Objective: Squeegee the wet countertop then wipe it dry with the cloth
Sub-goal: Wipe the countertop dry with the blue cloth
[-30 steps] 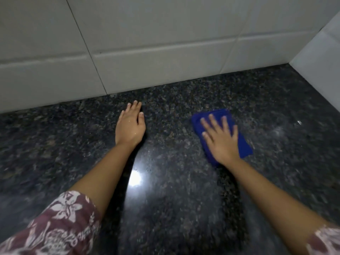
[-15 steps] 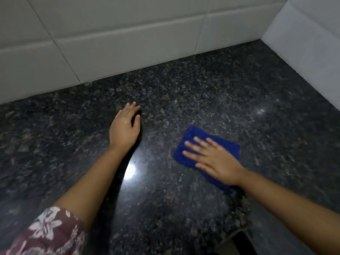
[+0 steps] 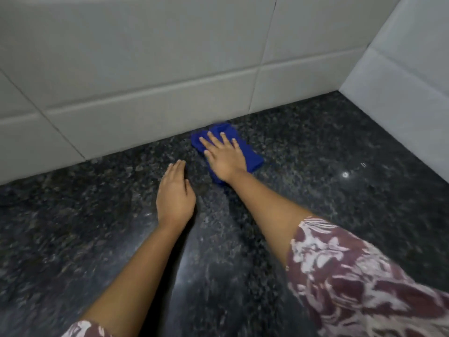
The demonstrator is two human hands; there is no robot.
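A folded blue cloth (image 3: 254,159) lies on the dark speckled granite countertop (image 3: 328,152), close to the base of the back wall. My right hand (image 3: 224,158) presses flat on the cloth with fingers spread, covering most of it. My left hand (image 3: 174,195) rests palm down on the bare counter, just left of and nearer than the cloth, fingers together and holding nothing. No squeegee is in view.
White tiled wall (image 3: 145,81) runs along the back of the counter. A second tiled wall (image 3: 401,93) closes the right side, forming a corner at the far right. A light glints on the stone (image 3: 345,174).
My right hand has pushed the cloth away from me, from mid-counter up to the back wall. The left hand stays flat on the counter. The view has shifted.
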